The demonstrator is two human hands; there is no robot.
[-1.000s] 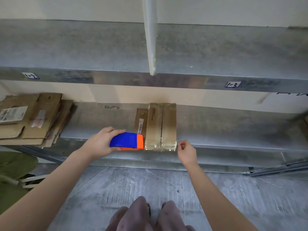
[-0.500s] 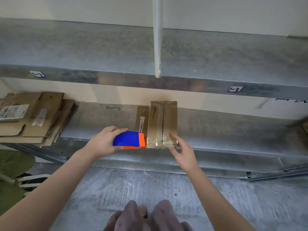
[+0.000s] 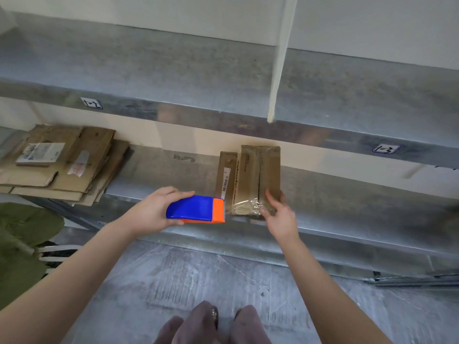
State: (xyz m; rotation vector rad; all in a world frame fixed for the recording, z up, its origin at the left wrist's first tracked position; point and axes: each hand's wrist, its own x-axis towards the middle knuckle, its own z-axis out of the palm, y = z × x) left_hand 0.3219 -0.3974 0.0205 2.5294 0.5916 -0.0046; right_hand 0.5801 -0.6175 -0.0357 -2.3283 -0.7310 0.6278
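Observation:
My left hand (image 3: 154, 212) grips a blue and orange handheld device (image 3: 196, 209), its orange end pointing right, just in front of the lower metal shelf (image 3: 347, 202). A plastic-wrapped bundle of brown cardboard boxes (image 3: 258, 175) lies on that shelf. My right hand (image 3: 279, 214) holds the bundle's near right corner, fingers on top and thumb at its side. A flatter brown box with a barcode label (image 3: 226, 175) lies against the bundle's left side.
A stack of flattened cardboard (image 3: 57, 165) sits at the shelf's left end. The upper metal shelf (image 3: 223, 78) overhangs, with a white upright post (image 3: 280, 58) and small label tags (image 3: 386, 148). Green fabric (image 3: 22, 234) lies at lower left. My feet (image 3: 211, 326) stand on the grey floor.
My right hand went from a loose fist in front of the shelf edge to the wrapped bundle and took hold of its near right corner. The left hand kept holding the device.

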